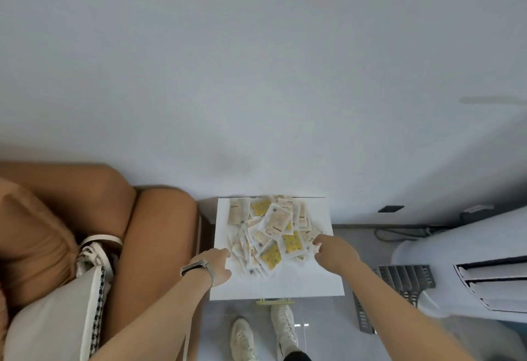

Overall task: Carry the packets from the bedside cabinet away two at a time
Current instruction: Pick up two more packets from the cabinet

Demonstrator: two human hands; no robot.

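Here, the packets (271,232) lie in a loose heap (white ones mixed with yellow) on the white surface of the bedside cabinet (285,283), just below the frame's centre. The left hand (218,265), a watch (196,268) on its wrist, reaches the heap's lower left edge; whether its fingers grip anything cannot be told. The right hand (333,251) touches the heap's right edge, fingers curled at a packet, the grasp unclear through blur. A brown headboard (114,218) fills the left.

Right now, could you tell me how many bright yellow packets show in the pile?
3: far yellow packet, right yellow packet, near yellow packet. More may lie hidden.
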